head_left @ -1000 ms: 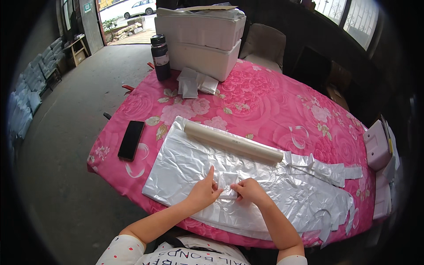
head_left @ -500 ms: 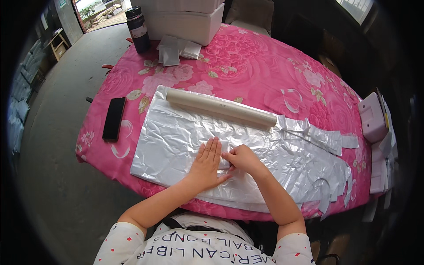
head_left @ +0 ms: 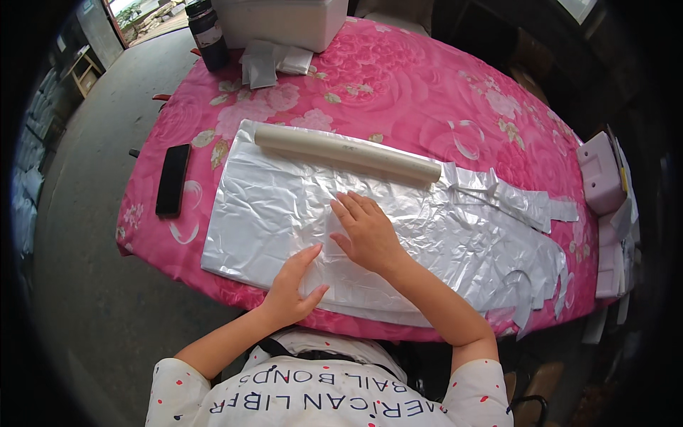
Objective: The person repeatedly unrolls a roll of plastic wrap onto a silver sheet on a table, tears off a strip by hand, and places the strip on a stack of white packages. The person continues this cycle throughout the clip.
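A stack of crinkled, silvery-white plastic bags [head_left: 249, 206] lies spread over the table, its cut handle ends pointing right. My right hand [head_left: 366, 235] rests palm down near the middle of the stack, fingers stretched out. Beside its thumb, partly under it, is a small, flat folded piece of plastic [head_left: 334, 235]; the hand hides the rest. My left hand [head_left: 288, 288] is open at the near side of the stack, thumb apart from the fingers, holding nothing. Along the far edge of the bags lies a beige cardboard tube [head_left: 347, 154].
A black phone [head_left: 173, 181] lies at left on the pink flowered tablecloth [head_left: 398, 78]. At the far left stand a dark bottle [head_left: 208, 39] and a white foam box [head_left: 284, 21], with small clear packets [head_left: 262, 67] before them. A pale foam box [head_left: 600, 174] is at the right edge.
My right hand has gone from a pinch to lying flat with fingers extended. My left hand has drawn back toward me and left. The view has shifted slightly.
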{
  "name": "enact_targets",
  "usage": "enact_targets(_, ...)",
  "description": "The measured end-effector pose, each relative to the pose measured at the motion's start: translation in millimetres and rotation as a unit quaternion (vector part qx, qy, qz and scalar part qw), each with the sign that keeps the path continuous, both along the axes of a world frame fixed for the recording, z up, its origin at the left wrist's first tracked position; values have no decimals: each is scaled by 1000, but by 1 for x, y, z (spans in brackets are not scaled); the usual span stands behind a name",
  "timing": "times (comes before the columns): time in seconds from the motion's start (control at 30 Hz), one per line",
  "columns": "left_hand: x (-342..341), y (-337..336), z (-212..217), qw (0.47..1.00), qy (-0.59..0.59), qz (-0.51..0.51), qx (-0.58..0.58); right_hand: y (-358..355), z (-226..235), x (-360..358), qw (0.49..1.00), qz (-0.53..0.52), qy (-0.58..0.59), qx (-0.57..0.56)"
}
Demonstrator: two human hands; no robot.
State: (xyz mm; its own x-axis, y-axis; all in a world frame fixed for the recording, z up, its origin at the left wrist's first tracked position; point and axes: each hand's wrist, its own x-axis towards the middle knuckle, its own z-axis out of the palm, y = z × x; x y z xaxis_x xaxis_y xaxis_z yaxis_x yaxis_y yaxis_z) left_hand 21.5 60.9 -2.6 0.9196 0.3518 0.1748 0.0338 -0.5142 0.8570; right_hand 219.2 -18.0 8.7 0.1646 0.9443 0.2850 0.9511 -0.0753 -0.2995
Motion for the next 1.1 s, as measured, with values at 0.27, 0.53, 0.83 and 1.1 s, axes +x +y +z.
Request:
enact_targets(0.27, -111, -23, -10, 780, 222, 180, -557, 13, -26, -106, 987, 30, 146, -63)
enact_targets(0.53, -109, 13, 11, 932, 328, 121, -98, 16, -5, -140, 958, 238, 142, -75)
enact_targets(0.83, -46, 113, 46, 977, 54, 171, -112, 84, 52, 8, 961, 103, 256, -6)
enact_targets(1.1, 77, 288, 11, 957, 26, 290, -5, 252, 15, 173, 765, -132, 627, 72)
